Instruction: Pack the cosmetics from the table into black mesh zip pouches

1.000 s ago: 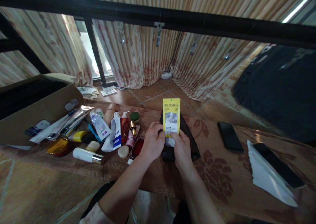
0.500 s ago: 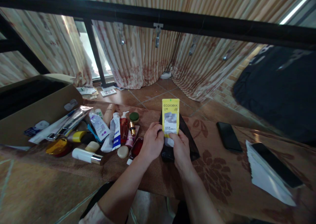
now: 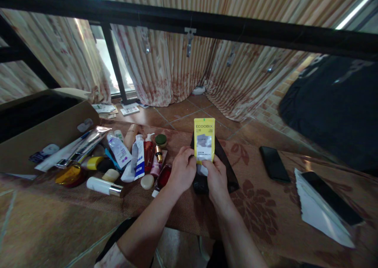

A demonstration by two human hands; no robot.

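Note:
My right hand [image 3: 217, 177] grips a yellow squeeze tube [image 3: 204, 136] by its white-capped lower end, thumb on the front. The tube points printed side up, marked ECOOBIX, over a black mesh bag [image 3: 226, 169]. My left hand [image 3: 183, 169] is closed at the tube's left side, at the edge of the bag; its fingertips are partly hidden. Just left of it lie a dark red bottle [image 3: 163, 176], a pink tube [image 3: 156, 166], a red pump bottle [image 3: 148, 154] and a blue-and-white tube [image 3: 139, 158].
Several more cosmetics, such as a white bottle with a silver cap [image 3: 102, 186] and an amber jar [image 3: 70, 176], crowd the brown tablecloth [image 3: 260, 209]. A cardboard box [image 3: 67, 128] stands left. Rightward lie a black phone [image 3: 274, 163], another dark phone [image 3: 332, 197] and white paper [image 3: 320, 217].

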